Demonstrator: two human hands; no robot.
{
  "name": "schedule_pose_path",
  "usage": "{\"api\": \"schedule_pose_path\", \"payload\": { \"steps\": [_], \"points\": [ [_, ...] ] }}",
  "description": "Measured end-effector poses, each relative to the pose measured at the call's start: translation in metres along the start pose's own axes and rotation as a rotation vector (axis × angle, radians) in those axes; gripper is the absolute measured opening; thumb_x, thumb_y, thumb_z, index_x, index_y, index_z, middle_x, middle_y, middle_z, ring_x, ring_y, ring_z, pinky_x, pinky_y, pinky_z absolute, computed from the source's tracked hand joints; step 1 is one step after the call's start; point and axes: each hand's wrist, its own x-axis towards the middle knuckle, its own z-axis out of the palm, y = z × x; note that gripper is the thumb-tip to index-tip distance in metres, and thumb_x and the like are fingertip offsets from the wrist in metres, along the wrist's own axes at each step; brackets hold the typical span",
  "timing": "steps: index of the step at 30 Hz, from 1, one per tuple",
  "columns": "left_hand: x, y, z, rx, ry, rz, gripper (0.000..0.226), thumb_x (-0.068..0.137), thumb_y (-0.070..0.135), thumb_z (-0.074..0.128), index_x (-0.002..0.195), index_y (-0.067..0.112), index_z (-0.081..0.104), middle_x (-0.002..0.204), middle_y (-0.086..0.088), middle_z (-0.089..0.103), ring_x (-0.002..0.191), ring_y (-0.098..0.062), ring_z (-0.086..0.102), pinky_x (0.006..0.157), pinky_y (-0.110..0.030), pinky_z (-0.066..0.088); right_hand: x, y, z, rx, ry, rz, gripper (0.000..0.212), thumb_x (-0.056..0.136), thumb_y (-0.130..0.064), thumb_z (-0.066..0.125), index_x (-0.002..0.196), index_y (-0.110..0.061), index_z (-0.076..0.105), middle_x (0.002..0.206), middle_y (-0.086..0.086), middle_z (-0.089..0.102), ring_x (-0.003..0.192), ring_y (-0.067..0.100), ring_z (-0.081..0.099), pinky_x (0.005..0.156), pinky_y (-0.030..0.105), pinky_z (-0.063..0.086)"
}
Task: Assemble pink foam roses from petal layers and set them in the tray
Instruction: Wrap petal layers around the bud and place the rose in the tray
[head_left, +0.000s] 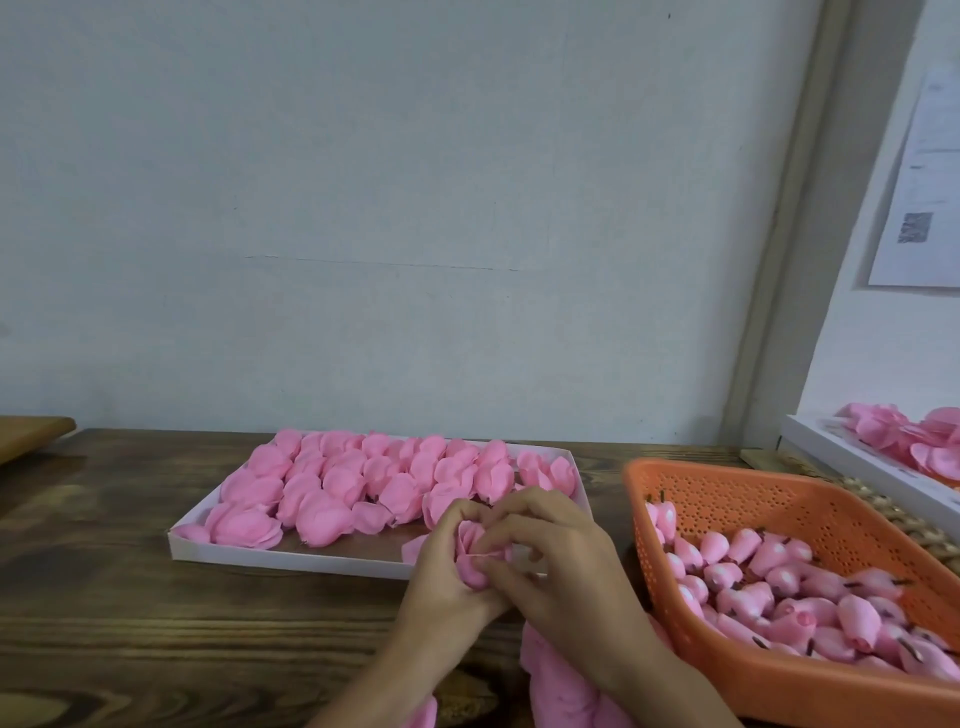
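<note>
A pink foam rose (474, 556) is held between both hands just in front of the tray's near right corner. My left hand (441, 577) cups it from the left and below with curled fingers. From the right, my right hand (550, 558) pinches its petals with fingertips. The shallow white tray (291, 560) on the wooden table holds several finished pink roses (332, 488) in rows. A pile of loose pink petal layers (561, 686) lies under my right forearm.
An orange perforated basket (737, 499) at the right holds several pink rose buds (779, 587) with dark stems. A white box with more pink petals (914, 441) sits at the far right. The wall stands close behind the tray.
</note>
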Motion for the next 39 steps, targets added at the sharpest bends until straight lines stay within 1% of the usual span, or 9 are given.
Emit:
{"api": "schedule_pose_path", "payload": {
  "steps": [3, 9, 12, 14, 17, 21, 26, 33, 39],
  "points": [
    [0.000, -0.002, 0.000, -0.046, 0.021, 0.004, 0.061, 0.060, 0.008, 0.087, 0.110, 0.005, 0.053, 0.088, -0.004, 0.075, 0.084, -0.019, 0.074, 0.066, -0.023, 0.057, -0.001, -0.002, 0.002, -0.021, 0.015, -0.065, 0.009, 0.083, -0.021, 0.075, 0.090, -0.027, 0.075, 0.106, -0.019, 0.066, 0.100, -0.002, 0.058, 0.084, 0.018, 0.046],
    [0.001, -0.005, -0.002, -0.108, -0.011, 0.024, 0.039, 0.077, -0.033, 0.063, 0.105, -0.007, 0.051, 0.078, -0.008, 0.068, 0.071, -0.016, 0.069, 0.060, -0.022, 0.056, -0.001, -0.001, 0.000, -0.020, 0.014, -0.151, 0.011, 0.084, -0.015, 0.079, 0.090, -0.023, 0.075, 0.103, -0.016, 0.071, 0.093, 0.009, 0.064, 0.079, 0.031, 0.052],
    [0.002, -0.005, -0.001, -0.069, 0.034, 0.069, 0.038, 0.074, -0.025, 0.072, 0.101, -0.001, 0.058, 0.074, -0.008, 0.069, 0.070, -0.017, 0.069, 0.062, -0.023, 0.057, 0.000, -0.004, -0.002, 0.006, 0.037, -0.102, 0.019, 0.082, -0.020, 0.080, 0.096, -0.031, 0.073, 0.091, -0.017, 0.067, 0.084, 0.000, 0.057, 0.076, 0.022, 0.048],
    [0.001, -0.002, 0.001, -0.016, 0.074, 0.093, 0.037, 0.070, -0.002, 0.083, 0.097, 0.016, 0.066, 0.081, -0.007, 0.073, 0.079, -0.021, 0.074, 0.067, -0.027, 0.059, -0.001, -0.005, -0.002, 0.085, 0.055, -0.008, 0.027, 0.079, -0.023, 0.082, 0.102, -0.034, 0.073, 0.093, -0.020, 0.069, 0.083, 0.001, 0.058, 0.074, 0.017, 0.047],
    [-0.002, 0.002, 0.002, 0.102, 0.062, 0.118, 0.038, 0.069, 0.016, 0.086, 0.100, 0.028, 0.065, 0.092, -0.005, 0.074, 0.090, -0.025, 0.075, 0.071, -0.028, 0.060, 0.000, -0.003, 0.001, 0.188, 0.054, 0.063, 0.032, 0.074, -0.017, 0.088, 0.100, -0.031, 0.076, 0.093, -0.021, 0.069, 0.077, 0.007, 0.060, 0.072, 0.020, 0.050],
    [-0.007, 0.005, 0.002, 0.186, -0.007, 0.134, 0.052, 0.080, 0.005, 0.082, 0.118, 0.032, 0.059, 0.100, 0.000, 0.074, 0.096, -0.017, 0.074, 0.078, -0.025, 0.059, 0.001, 0.000, -0.001, 0.251, 0.029, 0.096, 0.026, 0.074, -0.014, 0.089, 0.090, -0.030, 0.076, 0.088, -0.011, 0.072, 0.078, 0.014, 0.064, 0.071, 0.032, 0.052],
    [-0.011, 0.005, 0.002, 0.169, -0.039, 0.091, 0.046, 0.089, -0.004, 0.065, 0.125, 0.025, 0.057, 0.109, -0.003, 0.073, 0.108, -0.019, 0.070, 0.090, -0.027, 0.056, 0.004, 0.005, -0.008, 0.260, 0.034, 0.080, 0.019, 0.077, -0.018, 0.088, 0.085, -0.031, 0.078, 0.081, -0.024, 0.068, 0.077, 0.006, 0.059, 0.070, 0.015, 0.043],
    [-0.009, -0.001, 0.000, 0.189, -0.047, 0.074, 0.034, 0.098, 0.006, 0.058, 0.121, 0.031, 0.057, 0.088, 0.001, 0.071, 0.070, -0.012, 0.063, 0.063, -0.022, 0.051, 0.003, 0.011, -0.008, 0.163, 0.049, 0.088, 0.023, 0.079, -0.018, 0.087, 0.092, -0.035, 0.078, 0.089, -0.032, 0.062, 0.084, 0.010, 0.057, 0.075, 0.020, 0.046],
    [-0.010, 0.000, -0.001, 0.157, -0.031, 0.057, 0.028, 0.105, 0.010, 0.055, 0.121, 0.033, 0.056, 0.073, 0.000, 0.064, 0.061, -0.013, 0.055, 0.054, -0.022, 0.045, 0.002, 0.009, -0.003, 0.185, 0.120, 0.083, 0.016, 0.086, -0.021, 0.077, 0.098, -0.031, 0.074, 0.096, -0.022, 0.068, 0.084, 0.010, 0.063, 0.072, 0.025, 0.053]
  ]
}}
